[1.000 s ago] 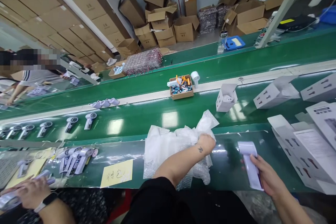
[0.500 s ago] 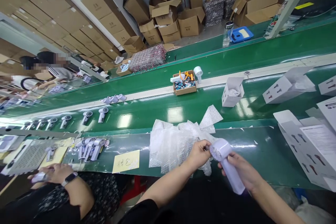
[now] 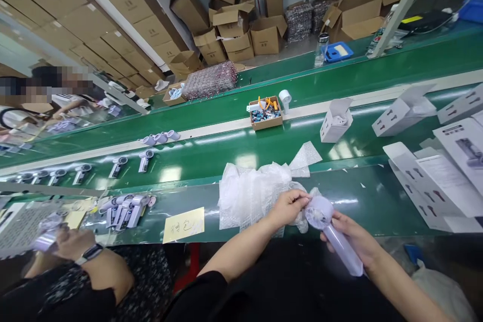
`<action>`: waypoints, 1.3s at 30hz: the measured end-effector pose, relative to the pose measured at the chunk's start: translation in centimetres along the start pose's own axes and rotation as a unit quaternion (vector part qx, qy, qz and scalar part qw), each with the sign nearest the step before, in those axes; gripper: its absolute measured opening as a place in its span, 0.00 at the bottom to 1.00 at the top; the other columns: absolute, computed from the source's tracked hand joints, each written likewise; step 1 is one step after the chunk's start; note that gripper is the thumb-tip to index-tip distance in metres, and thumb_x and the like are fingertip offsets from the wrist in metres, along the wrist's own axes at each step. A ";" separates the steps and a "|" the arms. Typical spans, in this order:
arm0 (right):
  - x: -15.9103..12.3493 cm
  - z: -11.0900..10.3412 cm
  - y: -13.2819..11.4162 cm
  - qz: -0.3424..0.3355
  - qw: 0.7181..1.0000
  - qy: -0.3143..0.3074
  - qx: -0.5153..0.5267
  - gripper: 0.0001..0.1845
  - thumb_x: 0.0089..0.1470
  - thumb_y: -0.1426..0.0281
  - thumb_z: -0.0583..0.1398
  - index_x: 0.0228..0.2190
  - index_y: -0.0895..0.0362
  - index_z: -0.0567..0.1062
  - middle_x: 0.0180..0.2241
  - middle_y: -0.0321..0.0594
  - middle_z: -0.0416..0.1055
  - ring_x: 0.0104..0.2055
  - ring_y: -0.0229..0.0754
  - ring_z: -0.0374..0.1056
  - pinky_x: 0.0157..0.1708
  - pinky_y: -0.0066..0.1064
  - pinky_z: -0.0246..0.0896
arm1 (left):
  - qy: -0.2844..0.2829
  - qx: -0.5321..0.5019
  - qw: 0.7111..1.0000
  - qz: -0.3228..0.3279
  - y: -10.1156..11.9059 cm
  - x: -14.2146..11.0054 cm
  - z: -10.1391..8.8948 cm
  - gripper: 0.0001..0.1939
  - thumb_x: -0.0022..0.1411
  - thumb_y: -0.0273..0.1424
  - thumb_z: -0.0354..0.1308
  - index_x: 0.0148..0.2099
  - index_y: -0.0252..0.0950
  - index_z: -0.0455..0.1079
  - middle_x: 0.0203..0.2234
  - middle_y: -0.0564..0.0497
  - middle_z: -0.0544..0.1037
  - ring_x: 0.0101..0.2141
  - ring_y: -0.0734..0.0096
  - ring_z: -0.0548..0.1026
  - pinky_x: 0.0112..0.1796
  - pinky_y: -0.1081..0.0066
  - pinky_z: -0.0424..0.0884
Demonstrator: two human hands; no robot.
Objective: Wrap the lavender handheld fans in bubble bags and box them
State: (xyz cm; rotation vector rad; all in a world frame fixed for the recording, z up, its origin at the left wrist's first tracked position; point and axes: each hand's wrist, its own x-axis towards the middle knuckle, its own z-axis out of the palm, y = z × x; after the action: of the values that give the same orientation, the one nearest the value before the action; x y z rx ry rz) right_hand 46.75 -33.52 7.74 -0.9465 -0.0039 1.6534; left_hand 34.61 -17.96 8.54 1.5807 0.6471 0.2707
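A pale lilac handheld fan slants in front of me, its round head up and left, its handle down to the right. My right hand grips it where the handle meets the head. With finger and thumb pinched, my left hand is at the left rim of the head; the exact point of contact is hard to see. Behind my left hand a pile of white bubble-wrap bags lies on the green bench. One bubble-wrap piece sticks out at its upper right.
White printed boxes stand at right, with an open box farther back. A small carton of parts sits across the belt. Left are a handwritten yellow note, several piled fans and a co-worker's hands.
The view has shifted slightly. The fan's head has turned so its grille faces me more, and my left fingers have moved up along its rim. The co-worker's hands have lifted a fan.
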 end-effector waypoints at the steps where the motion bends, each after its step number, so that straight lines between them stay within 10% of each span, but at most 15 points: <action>1: 0.1 0.1 0.2 -0.006 1.000 0.022 -0.006 0.18 0.46 0.65 0.65 0.41 0.53 0.70 0.29 0.38 0.72 0.29 0.42 0.71 0.22 0.30 0.68 | 0.016 0.033 0.999 0.038 -0.2 -0.3 -0.3 0.10 0.60 0.33 0.53 0.37 0.34 0.73 0.27 0.50 0.75 0.30 0.72 0.71 0.33 0.71 0.68; 7: -0.8 1.3 2.1 -0.048 0.992 0.103 -0.049 0.14 0.48 0.65 0.65 0.37 0.52 0.71 0.29 0.36 0.73 0.32 0.43 0.71 0.25 0.31 0.69 | 0.014 0.328 0.873 0.360 -1.8 -3.0 -0.9 0.14 0.61 0.27 0.45 0.40 0.34 0.73 0.22 0.49 0.67 0.29 0.66 0.66 0.32 0.65 0.67; 13: -2.4 3.3 3.0 -0.118 0.976 0.169 -0.067 0.13 0.47 0.62 0.65 0.35 0.53 0.70 0.25 0.33 0.72 0.24 0.36 0.67 0.24 0.28 0.67 | 0.032 0.380 0.843 0.378 0.2 -2.2 0.7 0.16 0.62 0.25 0.42 0.41 0.34 0.72 0.25 0.46 0.66 0.32 0.63 0.66 0.35 0.63 0.67; 18: -3.1 3.4 3.4 -0.167 0.964 0.204 -0.027 0.24 0.44 0.66 0.68 0.44 0.50 0.70 0.34 0.33 0.74 0.33 0.38 0.70 0.30 0.26 0.68 | -0.091 0.376 0.786 0.481 -0.4 -2.3 0.2 0.13 0.61 0.26 0.45 0.43 0.36 0.70 0.26 0.47 0.69 0.32 0.64 0.68 0.37 0.63 0.67; 23: -2.6 3.0 5.6 -0.236 0.935 0.259 -0.049 0.25 0.42 0.66 0.68 0.45 0.51 0.71 0.42 0.34 0.72 0.41 0.39 0.69 0.39 0.25 0.65 | 0.046 0.353 0.874 0.331 -3.0 -4.1 0.4 0.11 0.63 0.26 0.44 0.43 0.33 0.67 0.30 0.46 0.72 0.34 0.66 0.70 0.35 0.67 0.70; 34: -2.1 1.9 6.6 -0.121 0.974 0.190 -0.008 0.28 0.42 0.64 0.68 0.45 0.47 0.66 0.31 0.30 0.75 0.31 0.38 0.71 0.31 0.26 0.64 | -0.103 0.379 0.849 0.354 -1.8 -3.5 1.4 0.11 0.62 0.32 0.48 0.39 0.37 0.71 0.27 0.47 0.70 0.33 0.66 0.71 0.35 0.66 0.70; 39: -2.1 1.9 6.0 -0.166 0.953 0.255 0.015 0.25 0.37 0.67 0.70 0.40 0.52 0.70 0.31 0.32 0.75 0.31 0.38 0.70 0.31 0.26 0.65 | -0.122 0.349 0.892 0.260 -2.6 -4.8 0.1 0.11 0.63 0.33 0.47 0.41 0.40 0.71 0.28 0.48 0.71 0.34 0.65 0.72 0.36 0.66 0.70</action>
State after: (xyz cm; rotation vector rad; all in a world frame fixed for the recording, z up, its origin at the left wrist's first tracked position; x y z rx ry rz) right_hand 40.77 -36.34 7.45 -1.2527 0.2007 1.0671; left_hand 30.21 -20.71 6.95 2.4352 0.0929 0.2372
